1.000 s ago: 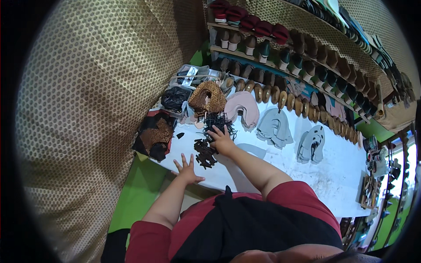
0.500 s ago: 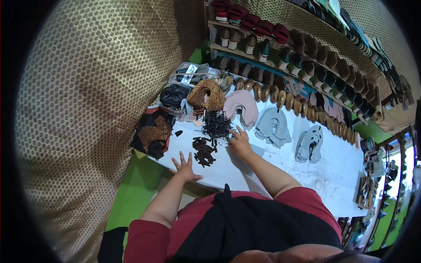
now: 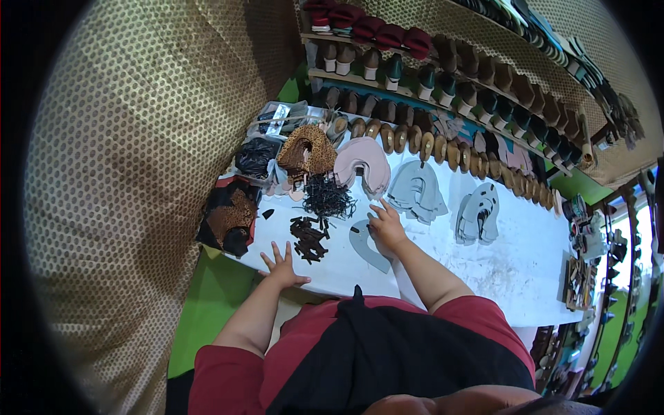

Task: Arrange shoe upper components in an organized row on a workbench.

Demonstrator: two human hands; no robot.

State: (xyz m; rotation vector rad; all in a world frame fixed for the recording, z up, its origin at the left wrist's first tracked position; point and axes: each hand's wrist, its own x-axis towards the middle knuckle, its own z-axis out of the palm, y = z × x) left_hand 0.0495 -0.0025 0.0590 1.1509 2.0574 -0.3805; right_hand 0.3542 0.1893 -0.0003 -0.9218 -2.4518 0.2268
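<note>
Right hand (image 3: 387, 228) is down on the white table (image 3: 512, 277), fingers loosely curled, fingertips pressing the far edge of a grey U-shaped piece (image 3: 366, 249) that lies flat just in front of the person. Whether it pinches the piece or only pins it, I cannot tell. Left hand (image 3: 282, 265) is open, fingers spread, palm flat at the near left edge of the table, holding nothing.

Between the hands sits a scatter of dark strips (image 3: 308, 238), just left of the grey piece. Beyond it, a tangle of black thin strips (image 3: 328, 197). Farther back, stacks of cut uppers: brown (image 3: 308, 149), pink (image 3: 363, 162), and two grey stacks (image 3: 418, 194) off to the right. A dark heap of leather (image 3: 228, 221) hangs at the far left corner. Shoe lasts (image 3: 415, 142) line the back edge, shelves of shoes (image 3: 443, 69) above.

The risks, as I judge them: the piece lies close to the loose strips, so a sideways drag could sweep some along or off the near edge. A light fingertip hold could also let the flat piece slip.
</note>
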